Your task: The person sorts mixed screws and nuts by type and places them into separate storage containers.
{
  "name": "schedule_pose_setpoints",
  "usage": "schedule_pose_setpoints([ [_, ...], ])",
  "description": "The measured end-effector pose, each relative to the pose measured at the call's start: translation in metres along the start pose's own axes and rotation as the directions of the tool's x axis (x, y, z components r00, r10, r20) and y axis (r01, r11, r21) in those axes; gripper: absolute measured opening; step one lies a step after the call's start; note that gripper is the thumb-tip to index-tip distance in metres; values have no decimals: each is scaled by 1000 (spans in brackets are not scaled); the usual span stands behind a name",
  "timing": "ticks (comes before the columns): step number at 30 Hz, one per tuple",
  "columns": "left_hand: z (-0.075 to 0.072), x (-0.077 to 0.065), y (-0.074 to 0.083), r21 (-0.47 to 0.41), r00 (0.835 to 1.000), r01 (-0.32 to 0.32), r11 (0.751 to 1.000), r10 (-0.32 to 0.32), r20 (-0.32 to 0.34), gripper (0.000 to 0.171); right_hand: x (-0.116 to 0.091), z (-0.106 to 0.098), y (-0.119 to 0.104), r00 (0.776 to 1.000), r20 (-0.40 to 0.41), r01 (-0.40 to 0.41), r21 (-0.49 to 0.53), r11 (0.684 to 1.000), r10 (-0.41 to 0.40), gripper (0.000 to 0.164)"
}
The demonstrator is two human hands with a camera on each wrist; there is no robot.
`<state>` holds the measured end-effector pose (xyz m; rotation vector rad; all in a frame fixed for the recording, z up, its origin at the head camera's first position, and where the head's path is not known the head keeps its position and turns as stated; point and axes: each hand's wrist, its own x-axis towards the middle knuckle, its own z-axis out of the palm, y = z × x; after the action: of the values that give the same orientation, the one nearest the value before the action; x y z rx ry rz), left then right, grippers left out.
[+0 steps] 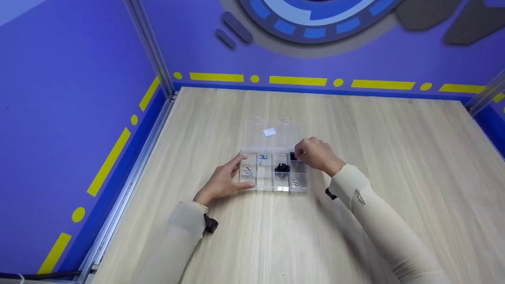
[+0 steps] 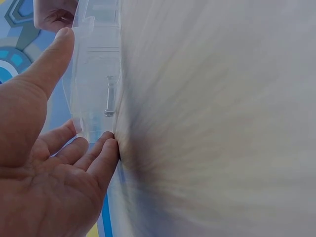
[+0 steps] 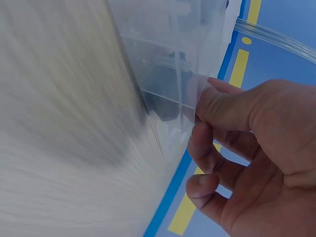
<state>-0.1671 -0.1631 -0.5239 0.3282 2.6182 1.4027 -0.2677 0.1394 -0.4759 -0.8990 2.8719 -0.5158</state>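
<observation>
A clear plastic compartment box lies on the table with its lid folded back, away from me. My left hand rests on the box's left end, thumb near the front corner and straight fingers along the side. My right hand is at the back right compartment, where a black piece shows by the fingertips. In the right wrist view, its thumb and bent fingers meet at the box's rim; I cannot tell whether they pinch anything. Black parts, screws and nuts lie in separate compartments.
Small bluish metal parts sit in a back compartment. A white label is on the lid. The wood-grain table is bordered by a blue-purple back wall and a left panel with metal framing.
</observation>
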Motion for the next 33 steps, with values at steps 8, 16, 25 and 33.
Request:
schedule_pose_setpoints([
  [8, -2, 0, 2, -2, 1000, -9, 1000, 9, -6, 88, -11, -10, 1, 999, 41, 25, 8, 1000, -25, 22],
  [16, -2, -1, 2, -4, 1000, -23, 1000, 23, 7, 87, -16, -11, 2, 996, -7, 86, 18, 996, -86, 25],
  [25, 0, -2, -1, -8, 1000, -20, 1000, 20, 2, 87, -19, -9, 5, 995, -11, 100, 62, 993, -99, 23],
  [33, 0, 1, 0, 12, 1000, -10, 1000, 10, 5, 85, -28, -12, 12, 977, -72, 205, 50, 978, -201, 19],
])
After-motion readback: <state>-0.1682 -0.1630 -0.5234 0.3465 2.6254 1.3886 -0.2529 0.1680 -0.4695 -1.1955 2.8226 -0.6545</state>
